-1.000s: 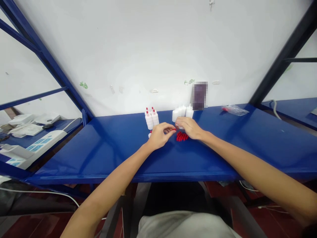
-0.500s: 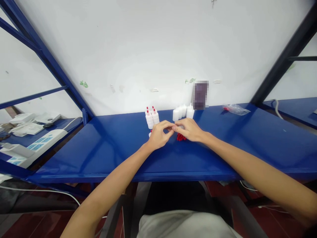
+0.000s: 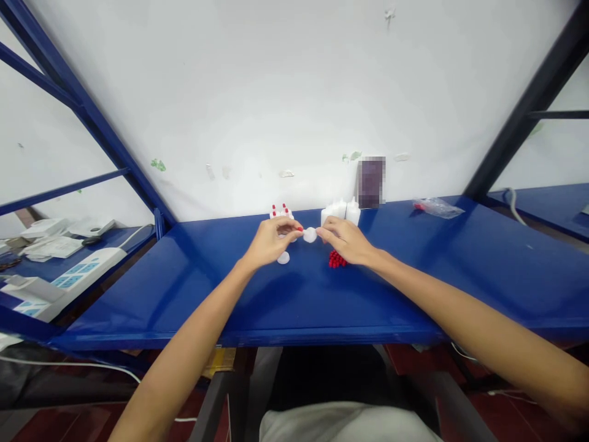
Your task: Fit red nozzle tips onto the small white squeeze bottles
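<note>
My left hand [image 3: 273, 240] pinches a small red cap [image 3: 300, 229] between thumb and fingertips. Beside it, my right hand [image 3: 345, 238] has its fingers closed at the edge of a white round piece [image 3: 310, 234] that hangs between the two hands. On the blue table [image 3: 391, 301], a white disc-like piece [image 3: 283, 258] lies below my left hand. A pile of red caps [image 3: 337, 259] rests just below my right hand. White bottles with red tips [image 3: 285, 212] stand behind my left hand, partly hidden. Several white bottles [image 3: 353, 212] without red tips stand behind my right hand.
A blurred dark rectangular object [image 3: 371, 182] leans against the wall. At the back right lies a clear plastic bag [image 3: 439, 208] with something red in it. On the left are a white power strip [image 3: 87, 273] and white boxes [image 3: 57, 247]. Blue frame posts flank the table.
My hands have moved apart, my left hand shifting left. The red cap and white round piece now show between them, and the white disc-like piece is uncovered. The view has tilted slightly upward.
</note>
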A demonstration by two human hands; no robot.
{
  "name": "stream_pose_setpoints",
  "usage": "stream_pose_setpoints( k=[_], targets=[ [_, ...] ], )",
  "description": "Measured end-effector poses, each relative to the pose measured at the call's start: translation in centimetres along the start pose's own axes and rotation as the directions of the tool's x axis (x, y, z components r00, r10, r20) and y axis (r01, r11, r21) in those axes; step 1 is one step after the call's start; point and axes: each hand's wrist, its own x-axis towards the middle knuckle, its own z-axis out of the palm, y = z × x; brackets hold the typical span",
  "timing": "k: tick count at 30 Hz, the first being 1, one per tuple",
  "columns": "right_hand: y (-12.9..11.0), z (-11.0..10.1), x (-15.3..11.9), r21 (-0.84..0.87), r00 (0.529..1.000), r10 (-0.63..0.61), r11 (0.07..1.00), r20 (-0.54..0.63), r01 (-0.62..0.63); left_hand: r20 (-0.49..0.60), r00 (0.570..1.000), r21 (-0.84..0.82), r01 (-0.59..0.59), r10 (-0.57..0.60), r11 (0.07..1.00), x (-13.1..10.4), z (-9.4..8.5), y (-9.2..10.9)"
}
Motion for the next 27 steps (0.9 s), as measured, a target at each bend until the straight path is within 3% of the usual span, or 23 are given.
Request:
stream_pose_setpoints(
  k=[4,8,14,27],
  targets=[
    [0.5,-0.2,0.1,-0.099,0.996,0.083,0.991,-0.011,-0.084,0.109,0.986,0.225,0.098,-0.125,0.969,-0.8,-4.1,-0.2],
    [0.6,0.0,0.0,-0.084,0.986,0.166,0.982,-0.024,-0.167,0.165,0.969,0.443,0.092,-0.183,0.892,-1.5,-5.9,-0.2],
    [0.7,0.2,-0.1,-0.089,0.990,0.132,0.987,-0.040,-0.135,0.288,0.940,0.517,0.007,-0.181,0.856,-1.1,-5.3,-0.6],
    [0.2,0.3,-0.4,-0.123,0.996,0.087,0.989,0.027,-0.083,0.410,0.904,0.507,-0.116,-0.120,0.854,1.4,-3.5,0.3]
  ],
)
